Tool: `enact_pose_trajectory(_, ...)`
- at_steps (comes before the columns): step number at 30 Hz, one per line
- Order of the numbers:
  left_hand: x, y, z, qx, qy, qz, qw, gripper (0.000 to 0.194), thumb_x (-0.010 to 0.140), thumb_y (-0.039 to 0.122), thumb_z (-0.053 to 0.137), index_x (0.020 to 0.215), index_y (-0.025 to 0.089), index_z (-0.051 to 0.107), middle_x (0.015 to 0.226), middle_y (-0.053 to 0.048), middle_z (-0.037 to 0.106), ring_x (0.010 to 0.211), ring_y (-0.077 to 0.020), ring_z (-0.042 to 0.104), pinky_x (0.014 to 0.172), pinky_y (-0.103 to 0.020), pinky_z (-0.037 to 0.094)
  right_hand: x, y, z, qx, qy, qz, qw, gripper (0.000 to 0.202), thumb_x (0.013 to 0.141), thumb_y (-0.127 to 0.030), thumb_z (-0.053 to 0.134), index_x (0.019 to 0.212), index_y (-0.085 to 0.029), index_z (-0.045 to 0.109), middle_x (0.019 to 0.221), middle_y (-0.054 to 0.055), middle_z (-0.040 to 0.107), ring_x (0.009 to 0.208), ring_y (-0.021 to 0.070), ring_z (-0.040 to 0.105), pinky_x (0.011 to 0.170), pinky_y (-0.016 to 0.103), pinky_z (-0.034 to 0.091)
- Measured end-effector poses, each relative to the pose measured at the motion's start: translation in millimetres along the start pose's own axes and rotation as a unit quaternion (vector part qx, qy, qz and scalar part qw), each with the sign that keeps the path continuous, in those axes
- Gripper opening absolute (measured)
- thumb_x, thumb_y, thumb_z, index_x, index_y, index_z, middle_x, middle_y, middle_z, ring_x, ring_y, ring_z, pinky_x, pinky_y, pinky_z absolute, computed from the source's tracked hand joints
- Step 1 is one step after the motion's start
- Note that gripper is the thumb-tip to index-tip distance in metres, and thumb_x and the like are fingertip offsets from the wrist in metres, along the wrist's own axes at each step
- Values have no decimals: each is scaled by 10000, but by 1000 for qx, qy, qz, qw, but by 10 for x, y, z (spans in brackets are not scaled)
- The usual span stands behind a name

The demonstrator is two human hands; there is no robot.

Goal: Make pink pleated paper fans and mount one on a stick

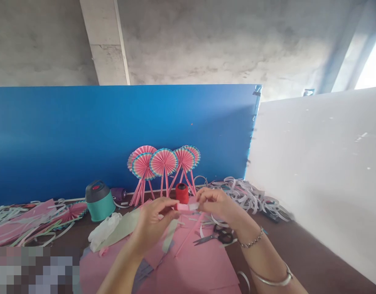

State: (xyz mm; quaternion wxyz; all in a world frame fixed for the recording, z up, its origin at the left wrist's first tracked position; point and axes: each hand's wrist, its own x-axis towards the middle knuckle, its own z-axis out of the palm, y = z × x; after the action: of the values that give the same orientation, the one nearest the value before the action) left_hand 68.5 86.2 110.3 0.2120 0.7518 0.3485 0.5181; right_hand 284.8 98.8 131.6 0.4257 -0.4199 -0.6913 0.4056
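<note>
A bare grey concrete wall rises at twelve o'clock above a tall blue partition board, with a white board at three o'clock. The dark brown tabletop carries pink paper sheets. No writing is legible. The left hand and right hand together pinch a small folded pink paper strip at centre, fingers narrow.

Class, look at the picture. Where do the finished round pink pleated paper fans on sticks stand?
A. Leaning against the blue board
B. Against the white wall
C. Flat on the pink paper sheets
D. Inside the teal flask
A: the round pink pleated paper fans stand on their sticks, leaning against the blue board behind the red thread spool.
</note>
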Motion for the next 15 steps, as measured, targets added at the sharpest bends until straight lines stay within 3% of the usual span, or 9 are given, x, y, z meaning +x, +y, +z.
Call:
enact_pose_trajectory(4, 90, -108, -105, -97, 133, -77, 983, 187, 735, 302, 676, 871, 174, 686, 737, -18, 715, 606, -163, 691, 584, -249, 569, 98, 187, -257, -36, 87, 37, 995, 152, 677, -278, 564, 566, -175, 570, 740, -3, 573, 644, 116, 493, 587, 232, 374)
enact_pose_trajectory(6, 130, -145, -159, -101, 181, -94, 974, 245, 704, 341, 692, 862, 155, 680, 705, -26, 717, 601, -180, 697, 591, -270, 581, 158, 335, -332, -164, 112, 91, 976, 223, 766, -297, 475, 614, -176, 584, 624, -5, 550, 571, 122, 487, 542, 239, 353)
enact_pose_trajectory(7, 146, -158, -180, -97, 197, -99, 971, 268, 688, 358, 701, 854, 148, 678, 691, -29, 718, 602, -187, 699, 598, -281, 586, 189, 412, -342, -264, 109, 132, 949, 278, 802, -298, 433, 615, -170, 593, 565, 1, 537, 532, 130, 490, 526, 248, 344)
enact_pose_trajectory(8, 157, -167, -195, -92, 206, -103, 969, 288, 677, 372, 706, 850, 144, 677, 679, -32, 718, 604, -193, 700, 604, -290, 590, 217, 486, -333, -363, 92, 164, 913, 320, 822, -287, 407, 607, -161, 607, 537, 20, 544, 528, 147, 517, 533, 260, 352)
enact_pose_trajectory(10, 168, -178, -210, -85, 216, -111, 966, 316, 663, 393, 713, 849, 139, 677, 667, -32, 718, 611, -201, 703, 612, -300, 595, 261, 609, -255, -432, 74, 179, 881, 280, 796, -199, 434, 645, -125, 658, 610, 102, 623, 629, 212, 597, 594, 300, 382)
enact_pose_trajectory(12, 166, -191, -206, -82, 221, -118, 965, 332, 664, 401, 715, 861, 137, 677, 668, -30, 718, 625, -202, 706, 619, -299, 597, 279, 686, -110, -459, 39, 149, 875, 229, 737, -117, 480, 802, -103, 699, 836, 172, 686, 820, 264, 629, 688, 327, 401)
enact_pose_trajectory(15, 152, -223, -194, -77, 219, -121, 965, 342, 675, 408, 714, 882, 137, 679, 699, -34, 723, 650, -204, 710, 635, -297, 597, 253, 726, 182, -463, -84, 67, 880, 324, 647, -75, 555, 908, -180, 715, 997, 94, 701, 944, 228, 616, 768, 284, 402)
